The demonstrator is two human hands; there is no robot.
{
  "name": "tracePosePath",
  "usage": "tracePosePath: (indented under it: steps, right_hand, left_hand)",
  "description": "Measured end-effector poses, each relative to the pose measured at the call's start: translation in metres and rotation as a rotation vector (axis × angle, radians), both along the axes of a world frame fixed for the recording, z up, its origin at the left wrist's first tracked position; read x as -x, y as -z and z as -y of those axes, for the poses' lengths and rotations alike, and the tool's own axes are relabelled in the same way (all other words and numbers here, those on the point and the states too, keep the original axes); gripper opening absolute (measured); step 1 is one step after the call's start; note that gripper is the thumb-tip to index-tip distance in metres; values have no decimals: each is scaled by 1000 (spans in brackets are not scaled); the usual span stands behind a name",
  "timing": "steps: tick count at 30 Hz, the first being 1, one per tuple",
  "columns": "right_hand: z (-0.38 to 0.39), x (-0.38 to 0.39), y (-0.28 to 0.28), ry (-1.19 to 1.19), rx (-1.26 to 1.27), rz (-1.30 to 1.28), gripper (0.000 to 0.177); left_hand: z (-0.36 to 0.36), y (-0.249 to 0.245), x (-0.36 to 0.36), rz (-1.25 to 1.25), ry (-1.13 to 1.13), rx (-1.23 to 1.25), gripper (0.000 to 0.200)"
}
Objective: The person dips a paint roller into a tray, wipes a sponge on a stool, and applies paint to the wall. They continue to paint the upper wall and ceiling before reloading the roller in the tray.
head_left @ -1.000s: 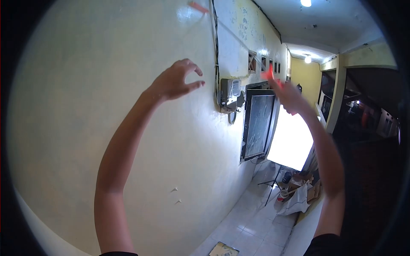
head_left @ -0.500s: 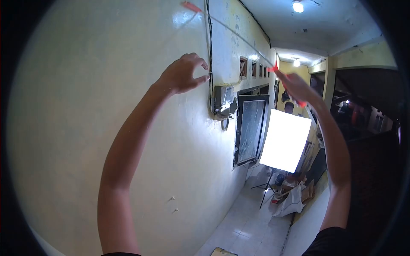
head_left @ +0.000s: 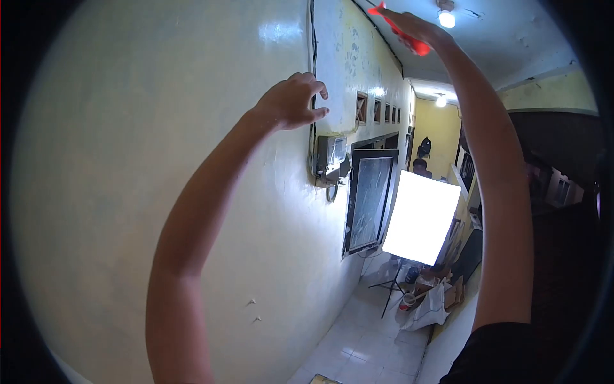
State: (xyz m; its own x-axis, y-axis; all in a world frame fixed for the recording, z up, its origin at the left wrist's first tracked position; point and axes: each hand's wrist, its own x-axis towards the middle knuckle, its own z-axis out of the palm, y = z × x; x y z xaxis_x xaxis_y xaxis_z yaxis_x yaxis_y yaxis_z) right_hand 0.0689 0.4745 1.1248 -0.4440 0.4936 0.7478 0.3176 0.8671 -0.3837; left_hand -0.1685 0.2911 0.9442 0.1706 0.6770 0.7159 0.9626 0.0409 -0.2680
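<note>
My left hand (head_left: 294, 102) is raised near the pale wall, beside the black cable (head_left: 313, 64) that runs down it. Thumb and fingers are curved but apart, with nothing between them. High up near the ceiling, my right hand (head_left: 419, 29) is closed around a red handle (head_left: 409, 42). A red piece sticks out past the fingers at the upper left. Whatever extends beyond it is out of view or too thin to make out. An electricity meter (head_left: 331, 157) is fixed to the wall just below my left hand.
A bright white light panel (head_left: 422, 217) stands on a tripod (head_left: 391, 285) in the narrow passage. A dark-framed window (head_left: 371, 201) juts from the wall. Behind the panel a person (head_left: 420, 168) is partly visible. A white sack (head_left: 428, 307) and clutter lie on the tiled floor (head_left: 358, 345).
My right hand has risen toward the ceiling with the red handle. The thin line with a red end, seen earlier across the wall, is gone from view. My left hand shifted slightly right.
</note>
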Motion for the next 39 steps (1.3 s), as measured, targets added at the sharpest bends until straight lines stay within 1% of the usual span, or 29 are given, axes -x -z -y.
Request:
tracePosePath:
  steps: [1, 3, 4, 6, 8, 10, 12, 13, 14, 16, 18, 20, 21, 22, 24, 25, 27, 28, 29, 30, 31, 32, 33, 34, 35, 36, 37, 38, 39]
  right_hand:
    - [3, -12, 12, -2, -1, 0, 76]
    - [14, -46, 41, 92, -101, 132, 77]
    - [5, -59, 38, 87, -112, 125, 77]
    - [-17, -80, 33, 200, -9, 148, 79]
    - [2, -80, 16, 202, 38, 127, 76]
    - [10, -64, -8, 198, 76, 101, 72]
    - [15, -40, -40, 160, -72, 38, 78]
    - [28, -29, -53, 167, -19, 29, 74]
    - [41, -11, -61, 155, -40, 28, 74]
    - [48, 20, -65, 23, 224, -51, 70]
    - [38, 21, -47, 16, 226, -81, 67]
    - [29, 3, -28, 59, 215, 21, 71]
    - [36, -19, -6, 11, 176, 102, 75]
    - [35, -31, 12, 11, 180, 99, 75]
    - [20, -49, 42, 175, 106, 134, 77]
    - [0, -60, 55, 105, 42, 163, 76]
    - [-6, -72, 102, 77, 37, 187, 76]
    - [6, -79, 131, 120, 81, 174, 76]
    - [2, -86, 150, 121, 119, 214, 75]
    - [-7, -91, 166, 117, 154, 262, 75]
    - [-14, -98, 180, 101, 134, 272, 74]
    - [-18, -98, 193, 80, 116, 282, 74]
    - [-12, -96, 200, 58, 125, 199, 77]
    - [-1, -91, 195, 52, 123, 207, 77]
    - [10, -87, 188, 63, 146, 173, 77]
    - [24, -80, 176, 73, 166, 132, 78]
    - [35, -67, 156, 71, 219, 123, 77]
    - [46, -50, 134, 51, 268, 83, 76]
    - [44, -31, 107, -35, 142, 52, 72]
  left_hand:
    - [5, -1, 2, 0, -2, -1, 36]
    - [21, -4, 9, -102, -90, 68, 35]
    - [30, -11, 14, -107, -96, 57, 35]
    - [44, -27, 24, -127, -143, 39, 34]
    - [50, -49, 37, -154, -153, -66, 34]
    - [52, -69, 37, -89, -160, -122, 37]
    - [44, -81, 29, -70, -147, -145, 39]
    - [41, -86, 29, -51, -146, -167, 40]
    - [33, -86, 26, -43, -149, -177, 40]
    - [26, -77, 12, 2, -143, -113, 38]
    - [20, -61, 5, -9, -92, -77, 37]
    - [16, -51, 2, -27, -42, -46, 35]
    - [15, -44, 3, -29, -47, -40, 35]
    - [17, -41, 3, -37, -55, -40, 34]
    - [18, -32, 6, -36, -49, -29, 34]
    - [19, -30, 7, -35, -46, -29, 33]
    - [18, -24, 10, -35, -25, -24, 34]
    - [17, -25, 11, -43, -11, -33, 36]
    - [13, -23, 13, -27, -11, -30, 36]
    - [6, -21, 15, -29, 39, -53, 38]
    - [1, -19, 18, -30, 80, -80, 41]
    - [-4, -14, 18, -46, 105, -117, 48]
    - [-7, -10, 14, -61, 107, -138, 51]
    - [-12, -9, 7, -85, 118, -160, 55]
    - [-17, -9, 0, -78, 117, -160, 55]
    - [-22, -11, -6, -118, 153, -214, 57]
    - [-26, -14, -13, -159, 188, -266, 60]
    - [-30, -17, -20, -156, 183, -266, 60]
    - [-32, -20, -25, -100, 210, -281, 61]
